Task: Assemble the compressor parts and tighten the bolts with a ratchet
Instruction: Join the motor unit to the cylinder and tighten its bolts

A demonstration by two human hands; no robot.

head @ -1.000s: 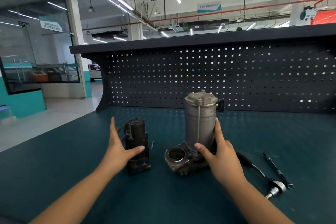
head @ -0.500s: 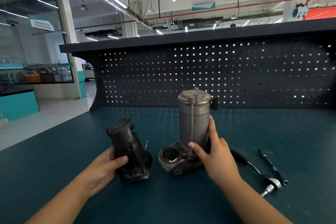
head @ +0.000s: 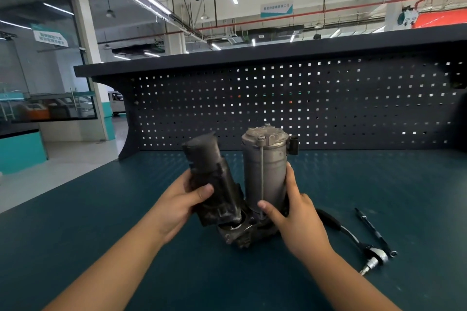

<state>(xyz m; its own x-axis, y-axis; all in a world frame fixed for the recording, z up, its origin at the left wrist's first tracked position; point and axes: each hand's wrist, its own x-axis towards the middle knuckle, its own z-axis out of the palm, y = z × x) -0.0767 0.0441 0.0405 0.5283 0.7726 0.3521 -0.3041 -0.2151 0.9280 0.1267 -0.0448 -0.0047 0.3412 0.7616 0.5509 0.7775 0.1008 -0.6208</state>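
A grey compressor body (head: 265, 169) stands upright on the teal bench, its cast base (head: 242, 235) showing a round opening at the lower left. My right hand (head: 293, 219) grips the lower part of its cylinder. My left hand (head: 182, 202) holds a dark, grimy motor part (head: 214, 182), tilted to the left, with its lower end resting on the round opening. A ratchet (head: 353, 240) with a black handle lies on the bench to the right of the body. Beside it lies a slim black extension bar (head: 374, 231).
A dark pegboard wall (head: 303, 103) rises along the back of the bench. The teal bench top (head: 101, 222) spreads wide on both sides, and its left edge drops off to a workshop floor (head: 63, 166).
My left hand has closed on the dark motor part, lifted it off the bench and carried it right onto the base opening. The right hand has stayed on the cylinder.
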